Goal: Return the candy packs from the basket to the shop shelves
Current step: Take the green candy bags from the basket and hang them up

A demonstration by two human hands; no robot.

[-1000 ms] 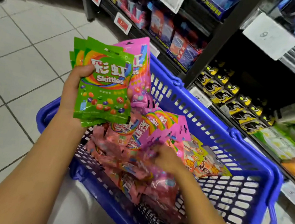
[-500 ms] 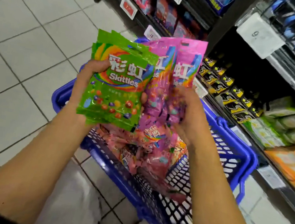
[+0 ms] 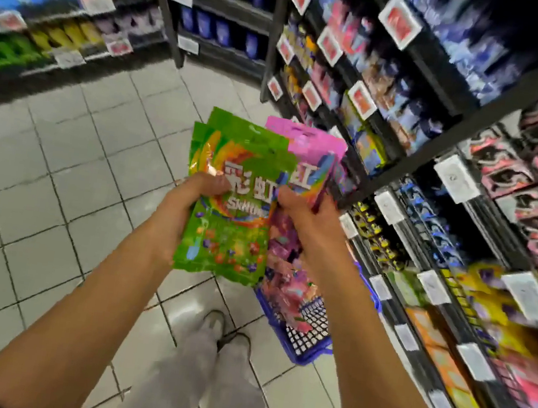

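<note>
Above the blue basket [image 3: 307,342] on the floor, the left hand [image 3: 187,206] grips a fanned stack of green candy packs [image 3: 229,232] while the right hand [image 3: 306,221] clasps the pink packs [image 3: 306,150], probably sorted by colour for shelving on the shelves [image 3: 450,132] alongside.

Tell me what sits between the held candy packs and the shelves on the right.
Head view: nothing but air lies between the pink packs and the shelves; the blue basket sits lower down on the floor.
</note>
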